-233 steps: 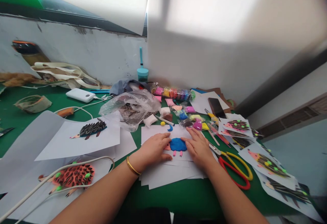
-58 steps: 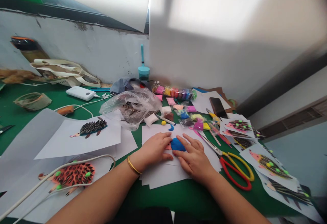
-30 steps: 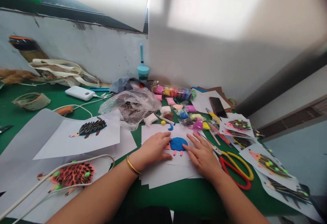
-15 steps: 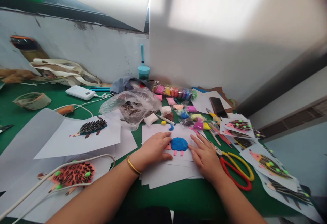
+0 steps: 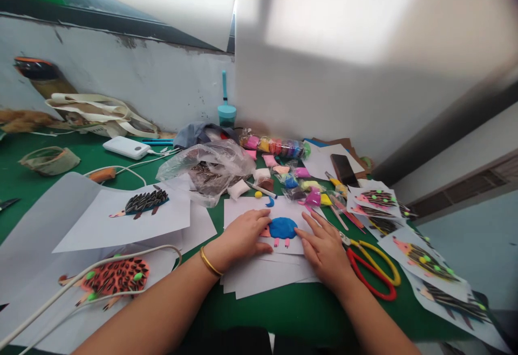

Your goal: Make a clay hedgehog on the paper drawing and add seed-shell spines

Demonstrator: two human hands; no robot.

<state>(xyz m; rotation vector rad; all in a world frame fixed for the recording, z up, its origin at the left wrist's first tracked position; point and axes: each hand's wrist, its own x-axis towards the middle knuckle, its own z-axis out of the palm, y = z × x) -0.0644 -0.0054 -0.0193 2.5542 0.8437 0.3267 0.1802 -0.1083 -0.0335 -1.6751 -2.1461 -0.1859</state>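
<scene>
A blue clay hedgehog body (image 5: 283, 228) lies flat on a white sheet of paper (image 5: 243, 205), with a pink face and two small pink legs. My left hand (image 5: 246, 233) rests on the paper at its left, fingers extended by the pink face and partly covering it. On the other side, my right hand (image 5: 324, 244) has its fingers spread, one fingertip touching the blue clay's right edge. Above the body are a blue clay crescent (image 5: 269, 202) and a yellow clay ball (image 5: 258, 195). Neither hand grips anything.
Scissors (image 5: 374, 268) with red and yellow handles lie beside my right hand. Behind are several clay packets (image 5: 291, 181) and a plastic bag of seeds (image 5: 210, 174). Finished hedgehog pictures (image 5: 148, 201) lie on both sides; a white cable (image 5: 101, 266) crosses the left.
My right fingertip has shifted slightly left onto the blue clay's edge. My left hand stays in nearly the same place.
</scene>
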